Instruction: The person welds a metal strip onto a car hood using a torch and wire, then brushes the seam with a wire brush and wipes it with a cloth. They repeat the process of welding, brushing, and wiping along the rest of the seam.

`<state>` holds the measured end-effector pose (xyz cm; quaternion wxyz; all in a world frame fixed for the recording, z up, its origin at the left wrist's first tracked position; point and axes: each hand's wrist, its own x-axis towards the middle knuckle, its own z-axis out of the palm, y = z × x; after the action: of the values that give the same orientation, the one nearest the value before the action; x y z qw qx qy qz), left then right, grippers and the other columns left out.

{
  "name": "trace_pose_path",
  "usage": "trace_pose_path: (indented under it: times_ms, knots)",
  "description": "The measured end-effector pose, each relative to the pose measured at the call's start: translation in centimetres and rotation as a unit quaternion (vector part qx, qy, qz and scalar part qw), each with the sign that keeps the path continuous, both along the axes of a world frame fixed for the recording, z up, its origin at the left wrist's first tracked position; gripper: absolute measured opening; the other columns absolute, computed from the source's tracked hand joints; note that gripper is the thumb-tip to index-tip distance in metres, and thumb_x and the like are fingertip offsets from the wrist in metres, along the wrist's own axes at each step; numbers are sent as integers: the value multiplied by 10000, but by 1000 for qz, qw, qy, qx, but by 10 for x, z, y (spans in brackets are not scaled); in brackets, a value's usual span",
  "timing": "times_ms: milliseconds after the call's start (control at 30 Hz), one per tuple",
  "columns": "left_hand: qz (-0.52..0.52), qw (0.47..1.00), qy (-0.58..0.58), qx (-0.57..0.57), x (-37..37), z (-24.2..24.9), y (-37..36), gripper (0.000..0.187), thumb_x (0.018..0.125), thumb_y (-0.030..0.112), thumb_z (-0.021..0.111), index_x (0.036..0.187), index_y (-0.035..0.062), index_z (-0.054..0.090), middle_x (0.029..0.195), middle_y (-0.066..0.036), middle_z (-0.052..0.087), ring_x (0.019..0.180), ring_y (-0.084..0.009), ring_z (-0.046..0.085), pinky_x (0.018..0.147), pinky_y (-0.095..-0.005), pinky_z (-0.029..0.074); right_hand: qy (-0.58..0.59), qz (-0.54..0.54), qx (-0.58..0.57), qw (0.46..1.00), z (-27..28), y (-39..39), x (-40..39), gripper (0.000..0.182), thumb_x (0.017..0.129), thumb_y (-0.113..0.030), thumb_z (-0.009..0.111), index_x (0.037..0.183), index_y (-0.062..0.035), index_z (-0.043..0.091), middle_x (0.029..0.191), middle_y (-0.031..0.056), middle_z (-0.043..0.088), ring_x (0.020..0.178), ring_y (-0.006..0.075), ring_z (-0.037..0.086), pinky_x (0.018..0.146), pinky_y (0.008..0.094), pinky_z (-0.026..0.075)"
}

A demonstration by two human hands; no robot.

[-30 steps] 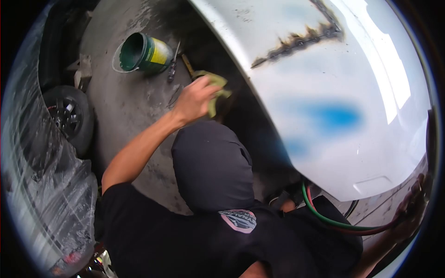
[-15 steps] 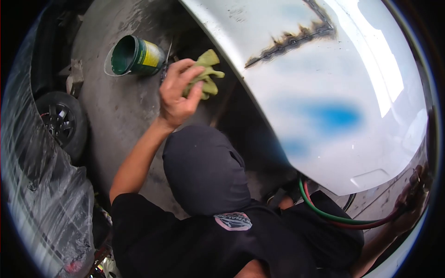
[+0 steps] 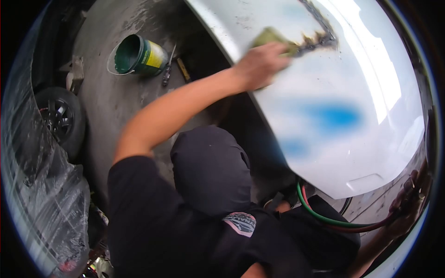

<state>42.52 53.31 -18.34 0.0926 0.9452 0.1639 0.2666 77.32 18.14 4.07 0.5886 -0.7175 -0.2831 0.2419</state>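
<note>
Neither of my hands shows. In front of and below me is a person in a dark hood (image 3: pixel 211 171) and a black T-shirt (image 3: pixel 185 236), seen from behind and above. This person's left hand (image 3: pixel 259 65) presses a yellow-green cloth (image 3: pixel 271 37) on a white car panel (image 3: pixel 320 83), at a scorched, dark seam (image 3: pixel 320 41). The hand is partly blurred. At the right edge, what looks like the same person's right hand (image 3: pixel 408 199) grips something dark where green and red hoses (image 3: pixel 333 224) end. What it holds cannot be made out.
A green bucket (image 3: pixel 132 54) lies tipped on the grey floor (image 3: pixel 111 106). Beside it are a slim tool (image 3: pixel 168 72) and a yellow-edged object (image 3: pixel 184 69). A wheel (image 3: pixel 60 121) and clear plastic sheeting (image 3: pixel 51 204) are at left. Blue paint (image 3: pixel 336 116) marks the panel.
The person's left hand has moved right with the cloth, from above the floor onto the panel's scorched seam. The hooded head has shifted slightly right. The hand at the right edge has hardly moved.
</note>
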Motion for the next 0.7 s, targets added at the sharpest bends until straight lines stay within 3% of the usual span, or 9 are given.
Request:
trace_pose_path:
  times_ms: [67,200,267,367,433,533,600,633,700]
  knots:
    - [71,982,91,-146,-73,22,-29,367,800,-38,632,1142,56,723,1130,-152,650,1028,-333,666,870,-423,564,-93,41,-16,995,-5,-10,12,656,1102,-371,306,1606,44,242,1429,303,571,580,76,609,390,152,411]
    - [211,919,202,-263,-170,55,-50,339,851,-30,659,1180,28,719,1006,-131,650,932,-289,669,844,-362,537,-117,-18,-26,993,-7,-8,15,679,1101,-387,300,1573,100,270,1404,301,595,559,70,597,375,150,392]
    - [281,908,32,-311,-183,66,-55,239,867,-30,684,1104,-16,708,1016,-136,677,917,-282,690,831,-357,532,-77,-26,-16,997,-7,-6,22,692,1108,-401,309,1563,118,266,1388,286,610,563,77,611,367,166,419]
    - [284,916,-46,-279,-164,82,-60,224,872,-43,690,1095,-30,690,1000,-135,675,900,-256,682,831,-325,523,-19,73,-10,997,-9,-9,27,700,1113,-414,326,1561,120,260,1373,275,618,565,93,632,373,183,463]
    - [267,923,-59,-271,-145,78,-60,193,873,-22,701,1064,-21,672,1000,-141,667,899,-276,684,828,-341,526,3,105,-6,994,-8,-13,30,711,1113,-419,348,1566,118,240,1350,257,631,580,105,652,384,196,495]
    - [189,953,-20,-237,-109,55,-57,175,867,-4,723,1032,4,668,993,-137,651,913,-281,677,824,-357,528,-69,90,-1,994,-8,-14,25,610,1118,-381,359,1532,65,408,1407,238,621,545,44,561,394,159,407]
    - [90,975,-6,-203,-64,22,-43,185,834,1,717,1013,31,677,972,-132,639,880,-323,670,738,-403,544,-57,79,-5,995,-1,-8,14,690,1108,-401,378,1617,28,197,1328,240,641,583,90,641,382,187,479]
    - [80,989,3,-121,-32,7,-33,133,822,-9,686,950,22,666,901,-126,590,805,-325,633,680,-426,525,-61,82,-6,995,-2,-8,16,690,1108,-401,378,1617,28,197,1328,240,641,583,90,641,382,187,479]
    - [-21,997,-65,-21,44,0,4,119,815,-45,612,918,12,633,874,-140,567,770,-322,610,667,-442,516,-45,91,21,995,-4,-4,22,604,1116,-375,333,1490,89,432,1449,288,563,565,90,573,413,164,416]
